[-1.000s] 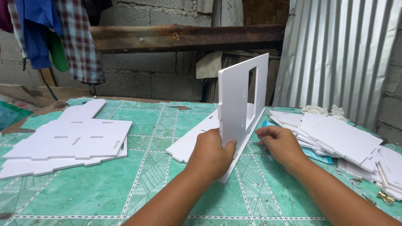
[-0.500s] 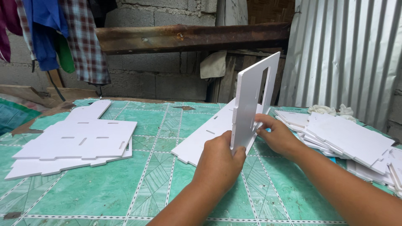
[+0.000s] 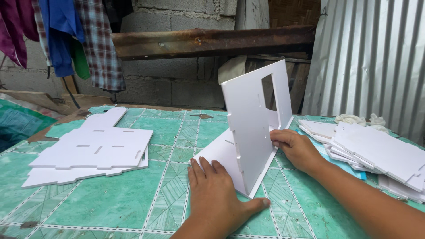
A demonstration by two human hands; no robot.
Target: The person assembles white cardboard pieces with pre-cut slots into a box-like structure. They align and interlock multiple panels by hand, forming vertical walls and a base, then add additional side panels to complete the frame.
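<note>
A white foam board panel (image 3: 252, 115) with a rectangular window cut-out stands upright on a flat white base panel (image 3: 217, 152) in the middle of the table. My left hand (image 3: 217, 192) lies flat on the near end of the base panel, its thumb beside the upright panel's lower edge. My right hand (image 3: 296, 148) touches the upright panel's lower right side where it meets the base, fingers curled against it.
A stack of slotted white panels (image 3: 95, 148) lies at the left on the green patterned tablecloth (image 3: 110, 203). More white panels (image 3: 376, 150) are piled at the right. Behind are a block wall, a rusty beam, hanging clothes (image 3: 66, 40) and corrugated metal sheeting (image 3: 372, 57).
The upright panel has been lowered from the air onto the flat base panel. My left hand let go of it and now presses flat on the base; my right hand stays at its lower edge.
</note>
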